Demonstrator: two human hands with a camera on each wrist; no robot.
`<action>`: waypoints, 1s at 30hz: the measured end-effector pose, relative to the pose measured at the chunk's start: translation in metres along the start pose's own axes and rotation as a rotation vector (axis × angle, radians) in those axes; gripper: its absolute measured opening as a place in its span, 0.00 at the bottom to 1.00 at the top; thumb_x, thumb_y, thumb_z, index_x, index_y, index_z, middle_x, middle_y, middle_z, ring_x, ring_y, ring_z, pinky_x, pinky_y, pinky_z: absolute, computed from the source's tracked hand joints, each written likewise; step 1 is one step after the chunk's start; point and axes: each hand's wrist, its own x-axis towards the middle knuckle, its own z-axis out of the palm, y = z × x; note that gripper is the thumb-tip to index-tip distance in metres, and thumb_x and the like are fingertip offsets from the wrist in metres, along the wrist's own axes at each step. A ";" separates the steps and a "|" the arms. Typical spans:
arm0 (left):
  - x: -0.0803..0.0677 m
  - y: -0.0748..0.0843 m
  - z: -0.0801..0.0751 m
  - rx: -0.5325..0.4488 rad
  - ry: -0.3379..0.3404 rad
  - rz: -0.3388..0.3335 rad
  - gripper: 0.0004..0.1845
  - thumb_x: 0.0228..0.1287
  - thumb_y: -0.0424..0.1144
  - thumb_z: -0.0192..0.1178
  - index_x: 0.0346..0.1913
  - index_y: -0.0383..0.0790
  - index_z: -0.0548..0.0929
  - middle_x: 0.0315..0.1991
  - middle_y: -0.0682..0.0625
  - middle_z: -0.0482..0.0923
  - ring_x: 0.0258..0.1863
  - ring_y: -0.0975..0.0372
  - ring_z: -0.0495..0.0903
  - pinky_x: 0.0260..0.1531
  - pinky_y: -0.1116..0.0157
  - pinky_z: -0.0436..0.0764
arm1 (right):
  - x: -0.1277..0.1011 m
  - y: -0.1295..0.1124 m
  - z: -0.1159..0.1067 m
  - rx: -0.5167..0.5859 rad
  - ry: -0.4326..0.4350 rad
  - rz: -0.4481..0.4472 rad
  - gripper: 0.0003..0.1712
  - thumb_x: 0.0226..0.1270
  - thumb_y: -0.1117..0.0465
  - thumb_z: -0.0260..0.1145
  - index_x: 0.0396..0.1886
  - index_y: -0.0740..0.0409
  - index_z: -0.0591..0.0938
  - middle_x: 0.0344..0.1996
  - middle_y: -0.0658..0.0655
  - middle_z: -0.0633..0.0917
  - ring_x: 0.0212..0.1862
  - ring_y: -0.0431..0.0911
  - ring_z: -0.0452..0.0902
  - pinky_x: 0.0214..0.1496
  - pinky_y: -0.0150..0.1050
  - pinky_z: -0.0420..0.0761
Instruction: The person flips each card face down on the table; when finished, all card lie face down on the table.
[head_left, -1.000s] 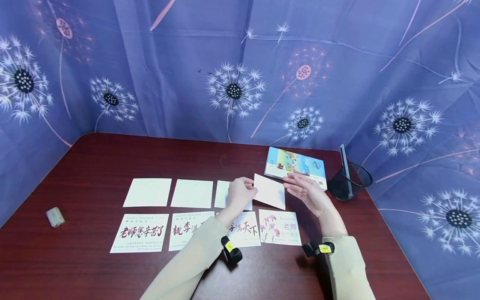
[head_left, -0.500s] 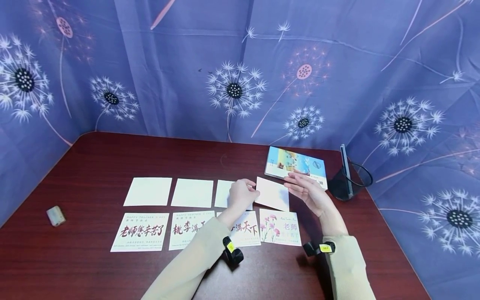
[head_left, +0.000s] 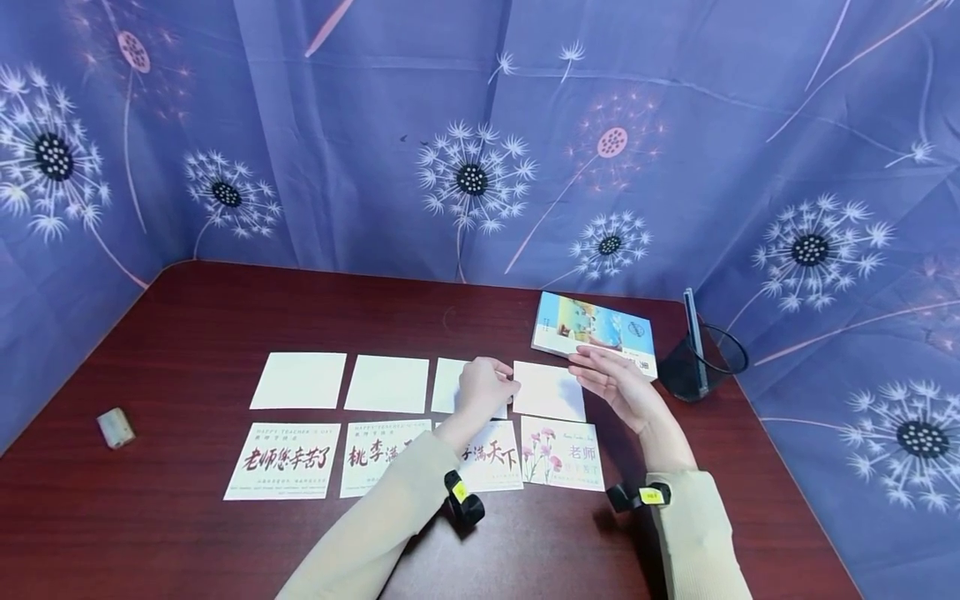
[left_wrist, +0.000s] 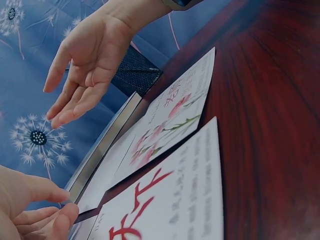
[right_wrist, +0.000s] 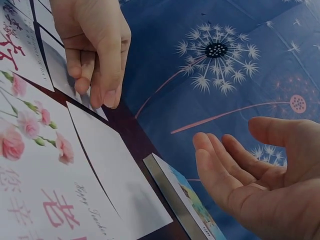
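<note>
My left hand (head_left: 486,388) is over the third blank white card (head_left: 447,382), fingers loosely bent, fingertips right at the left edge of the fourth blank card (head_left: 551,390). That fourth card lies flat on the table. In the right wrist view the left fingertips (right_wrist: 110,98) show no card between them. My right hand (head_left: 615,387) hovers past the fourth card's right side, its fingers extended and palm turned left. Below the blank row lies a greeting card with pink carnations (head_left: 561,454). Beside it, another with red lettering (head_left: 495,454) is partly covered by my left forearm.
Two more blank cards (head_left: 300,381) (head_left: 386,384) continue the row leftward, above red-lettered greeting cards (head_left: 281,461) (head_left: 367,471). A book (head_left: 592,327) lies behind my right hand. A black mesh pen holder (head_left: 686,375) stands right. A small whitish block (head_left: 116,428) sits far left.
The fourth blank card was tilted up in my left fingers and has come down flat in line with the row. Its hold has been let go. The right hand has stayed nearly still.
</note>
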 end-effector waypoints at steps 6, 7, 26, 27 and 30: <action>0.000 -0.001 -0.023 -0.024 -0.088 0.079 0.11 0.56 0.35 0.69 0.43 0.37 0.87 0.31 0.46 0.88 0.21 0.62 0.85 0.29 0.67 0.81 | 0.000 0.002 0.008 -0.008 0.007 0.014 0.12 0.79 0.61 0.49 0.53 0.56 0.77 0.45 0.48 0.88 0.46 0.39 0.86 0.53 0.30 0.81; 0.000 -0.003 -0.029 -0.027 -0.122 0.106 0.12 0.56 0.35 0.69 0.44 0.36 0.86 0.32 0.45 0.88 0.22 0.62 0.86 0.29 0.68 0.81 | 0.000 0.003 0.011 -0.012 0.011 0.016 0.13 0.79 0.61 0.50 0.54 0.58 0.76 0.44 0.48 0.88 0.46 0.39 0.86 0.53 0.30 0.81; -0.015 -0.063 -0.199 0.069 -0.427 0.113 0.23 0.67 0.39 0.59 0.57 0.22 0.77 0.43 0.37 0.86 0.33 0.58 0.88 0.38 0.64 0.85 | 0.010 0.047 0.127 -0.214 -0.203 0.104 0.28 0.75 0.62 0.49 0.65 0.82 0.63 0.56 0.64 0.83 0.49 0.37 0.83 0.61 0.37 0.78; -0.017 -0.067 -0.205 0.063 -0.415 0.101 0.23 0.68 0.39 0.59 0.57 0.22 0.77 0.43 0.36 0.86 0.33 0.58 0.88 0.38 0.64 0.85 | 0.010 0.050 0.136 -0.216 -0.222 0.113 0.28 0.75 0.63 0.49 0.65 0.82 0.63 0.57 0.67 0.81 0.50 0.38 0.83 0.62 0.39 0.77; -0.024 -0.081 -0.225 0.063 -0.380 0.071 0.24 0.69 0.39 0.57 0.58 0.20 0.75 0.46 0.34 0.85 0.35 0.56 0.88 0.39 0.62 0.86 | 0.012 0.058 0.166 -0.215 -0.253 0.140 0.27 0.74 0.63 0.50 0.65 0.80 0.66 0.61 0.74 0.76 0.54 0.44 0.83 0.63 0.44 0.76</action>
